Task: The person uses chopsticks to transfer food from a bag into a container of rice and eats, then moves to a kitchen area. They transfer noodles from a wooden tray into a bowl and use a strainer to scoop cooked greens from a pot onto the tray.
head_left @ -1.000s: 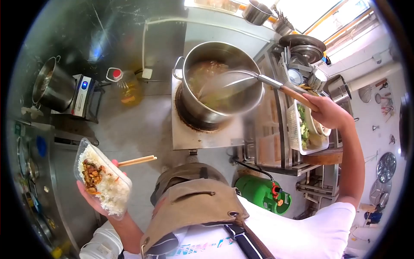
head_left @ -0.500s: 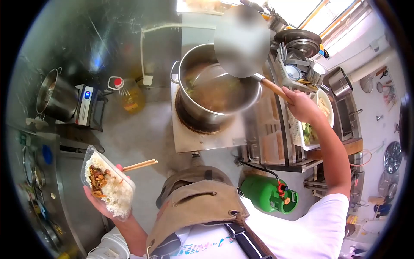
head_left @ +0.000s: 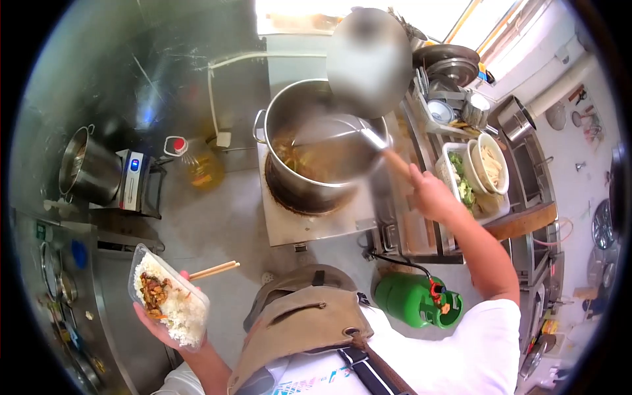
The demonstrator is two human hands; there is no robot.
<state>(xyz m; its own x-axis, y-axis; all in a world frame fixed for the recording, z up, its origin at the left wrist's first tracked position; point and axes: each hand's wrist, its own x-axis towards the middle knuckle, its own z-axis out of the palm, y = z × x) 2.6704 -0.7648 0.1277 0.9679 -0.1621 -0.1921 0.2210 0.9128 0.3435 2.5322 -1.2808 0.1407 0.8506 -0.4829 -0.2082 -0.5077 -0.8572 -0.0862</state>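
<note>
At the pot (head_left: 306, 195): right grip (head_left: 432, 195) closed round the wooden handle (head_left: 397, 164) of a utensil (head_left: 374, 137) dipped inside; brisk stirring could splash the contents (head_left: 288, 154). Left grip (head_left: 166, 336) clasps boxed rice (head_left: 187, 316) and chopsticks (head_left: 216, 270); tilting could spill rice.

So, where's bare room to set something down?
Bare: grey floor between the clear, red-capped jug and white-topped stove; the stove's front strip, beside the round steel pot. Crowded: right of the pot, around the white plastic basket.
</note>
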